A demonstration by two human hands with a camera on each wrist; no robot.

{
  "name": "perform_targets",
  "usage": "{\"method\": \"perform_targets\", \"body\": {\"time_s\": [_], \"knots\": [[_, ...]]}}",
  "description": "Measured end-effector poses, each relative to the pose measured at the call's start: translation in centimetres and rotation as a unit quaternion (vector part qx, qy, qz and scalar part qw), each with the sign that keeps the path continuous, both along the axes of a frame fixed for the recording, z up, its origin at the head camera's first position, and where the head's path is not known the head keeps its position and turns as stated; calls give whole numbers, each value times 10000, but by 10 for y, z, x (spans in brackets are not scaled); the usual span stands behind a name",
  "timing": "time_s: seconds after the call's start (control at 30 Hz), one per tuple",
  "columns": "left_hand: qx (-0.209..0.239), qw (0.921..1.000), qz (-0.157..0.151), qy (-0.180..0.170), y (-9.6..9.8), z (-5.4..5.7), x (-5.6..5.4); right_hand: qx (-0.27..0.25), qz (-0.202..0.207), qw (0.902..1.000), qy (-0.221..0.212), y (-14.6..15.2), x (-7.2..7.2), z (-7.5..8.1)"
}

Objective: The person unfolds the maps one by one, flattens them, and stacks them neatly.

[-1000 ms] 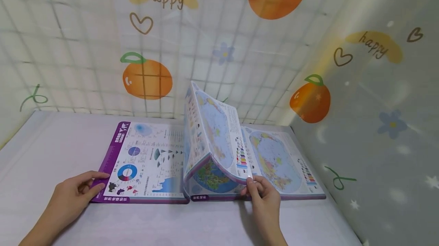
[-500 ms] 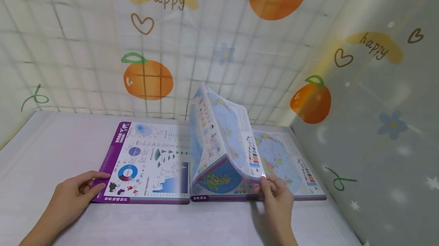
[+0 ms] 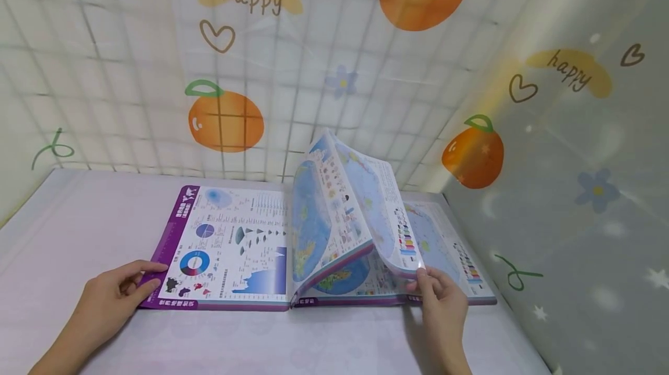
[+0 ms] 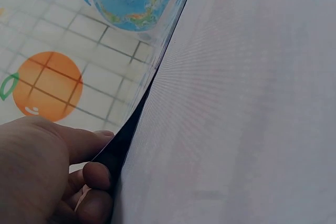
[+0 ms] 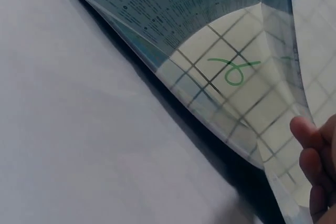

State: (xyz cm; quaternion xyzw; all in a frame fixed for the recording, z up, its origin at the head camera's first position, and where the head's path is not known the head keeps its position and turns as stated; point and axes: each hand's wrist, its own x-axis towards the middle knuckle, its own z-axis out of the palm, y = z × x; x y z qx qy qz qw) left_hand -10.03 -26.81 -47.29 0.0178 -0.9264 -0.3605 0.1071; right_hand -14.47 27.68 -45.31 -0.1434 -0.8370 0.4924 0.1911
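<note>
A glossy folded world map (image 3: pixel 225 247) lies partly opened across the table, its left panel flat and printed with charts and a purple border. My left hand (image 3: pixel 112 296) pinches the near left corner of that border between thumb and fingers. In the left wrist view the corner (image 4: pixel 119 150) is bent slightly up from the table. To the right, a folded panel (image 3: pixel 373 204) stands tilted up like a tent over other panels. My right hand (image 3: pixel 444 305) pinches this panel's near right corner. In the right wrist view, the shiny sheet (image 5: pixel 231 87) mirrors the grid pattern beside my fingers.
A white-covered table (image 3: pixel 78 218) carries the map. Behind it hangs a curtain (image 3: pixel 141 61) printed with oranges and hearts, with a wire grid showing through. Another curtain side (image 3: pixel 590 247) closes in at the right, near the map's far right panel (image 3: pixel 455 230).
My right hand has moved to the right with the pinched corner. The tented panel has shifted right, and more of its blue map side shows. My left hand has stayed in place.
</note>
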Motion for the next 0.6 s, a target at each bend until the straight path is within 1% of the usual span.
{"method": "perform_targets", "body": {"time_s": [0.1, 0.27, 0.6], "knots": [[-8, 10000, -4, 29, 0, 0, 0, 15, -53, 9998, -168, 5, -1, 0], [-21, 10000, -12, 63, 0, 0, 0, 14, -209, 9993, -314, 11, -2, 0], [19, 9999, -34, 97, 0, 1, 1, 87, -534, 9982, -277, 22, -3, -3]]}}
